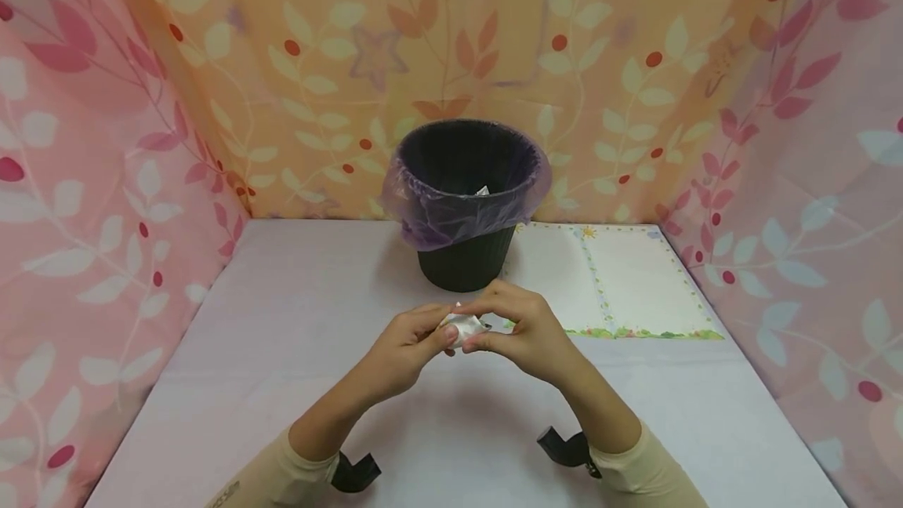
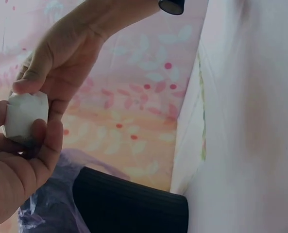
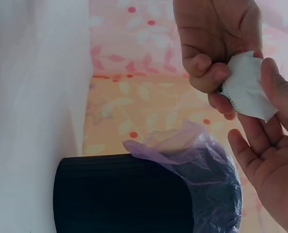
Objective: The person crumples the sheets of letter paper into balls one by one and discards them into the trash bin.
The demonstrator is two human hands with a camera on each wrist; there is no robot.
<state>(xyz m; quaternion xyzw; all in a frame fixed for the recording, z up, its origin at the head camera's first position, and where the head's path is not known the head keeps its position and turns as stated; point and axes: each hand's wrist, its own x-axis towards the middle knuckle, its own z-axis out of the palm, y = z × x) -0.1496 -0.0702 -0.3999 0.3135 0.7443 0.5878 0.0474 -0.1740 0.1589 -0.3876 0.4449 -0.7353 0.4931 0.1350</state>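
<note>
Both hands meet over the table just in front of the bin, on a small crumpled white wad (image 1: 466, 328) that looks like paper or tissue. My left hand (image 1: 405, 347) pinches it from the left, thumb on its near face. From the other side my right hand (image 1: 525, 332) holds it between thumb and fingers. In the right wrist view the wad (image 3: 249, 86) shows a dotted line along one edge. A dark patch shows beneath the wad (image 2: 27, 114) in the left wrist view.
Behind the hands stands a black bin (image 1: 466, 257) lined with a purple plastic bag (image 1: 451, 222), a whitish scrap (image 1: 483, 191) inside. A white sheet with a floral border (image 1: 645, 281) lies at the back right. Patterned cloth (image 1: 296, 85) walls the table (image 1: 282, 296) on three sides.
</note>
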